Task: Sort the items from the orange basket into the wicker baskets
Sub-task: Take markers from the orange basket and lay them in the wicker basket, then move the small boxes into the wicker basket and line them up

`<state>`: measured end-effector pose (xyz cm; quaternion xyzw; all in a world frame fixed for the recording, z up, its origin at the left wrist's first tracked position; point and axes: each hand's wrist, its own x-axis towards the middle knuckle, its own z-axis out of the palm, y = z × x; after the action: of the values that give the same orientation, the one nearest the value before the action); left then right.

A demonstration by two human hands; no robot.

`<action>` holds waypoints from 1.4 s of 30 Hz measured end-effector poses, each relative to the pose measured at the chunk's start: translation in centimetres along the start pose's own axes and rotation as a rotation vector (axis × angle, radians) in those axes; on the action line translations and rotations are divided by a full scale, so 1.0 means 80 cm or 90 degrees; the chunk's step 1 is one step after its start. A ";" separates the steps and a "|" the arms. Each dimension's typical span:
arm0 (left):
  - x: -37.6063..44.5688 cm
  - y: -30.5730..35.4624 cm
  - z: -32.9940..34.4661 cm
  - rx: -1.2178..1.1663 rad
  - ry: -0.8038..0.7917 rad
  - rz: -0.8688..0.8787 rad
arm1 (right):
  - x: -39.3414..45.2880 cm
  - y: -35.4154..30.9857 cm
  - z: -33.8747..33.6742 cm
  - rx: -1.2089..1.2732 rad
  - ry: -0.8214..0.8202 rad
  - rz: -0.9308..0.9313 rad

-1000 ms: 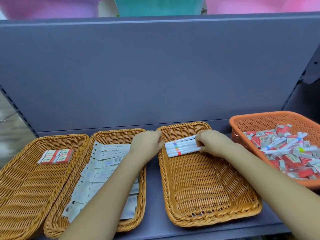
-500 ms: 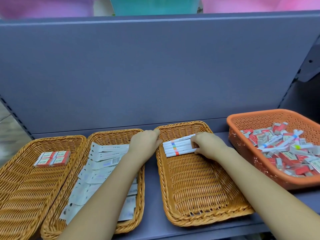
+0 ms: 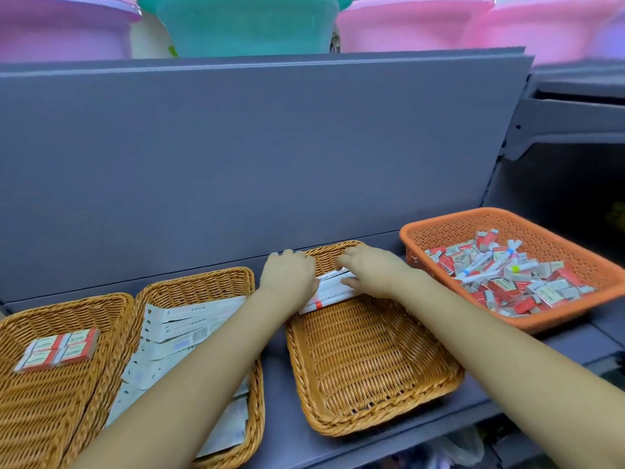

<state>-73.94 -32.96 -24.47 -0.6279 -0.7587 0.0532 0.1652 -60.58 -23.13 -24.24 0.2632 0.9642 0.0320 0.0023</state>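
Several white markers (image 3: 333,294) with coloured bands lie in a row at the far end of the third wicker basket (image 3: 372,384). My left hand (image 3: 289,275) rests over their left ends, its thumb touching them. My right hand (image 3: 370,269) arches over their right part, fingers on the far side and thumb on the near side, pinching the row. To the right, the orange basket (image 3: 439,228) holds a heap of red-and-white boxes (image 3: 507,286) and more markers (image 3: 480,265).
The leftmost wicker basket (image 3: 50,418) holds a block of red-and-white boxes (image 3: 57,348). The second wicker basket (image 3: 199,282) is filled with white flat packs (image 3: 182,326). A grey back panel (image 3: 253,157) rises just behind the baskets. Pink and teal tubs stand above.
Both hands have closed in over the markers and now cover most of the row. The right hand moved from the right ends onto the top. The view has tilted upward.
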 end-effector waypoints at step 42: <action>0.160 0.263 -0.049 -0.089 -0.160 -0.005 | -0.088 0.281 0.028 0.043 -0.057 0.044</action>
<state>-55.02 -16.74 -24.49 -0.6235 -0.7775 0.0781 0.0251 -43.07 -7.28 -25.13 0.2978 0.9539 -0.0124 0.0353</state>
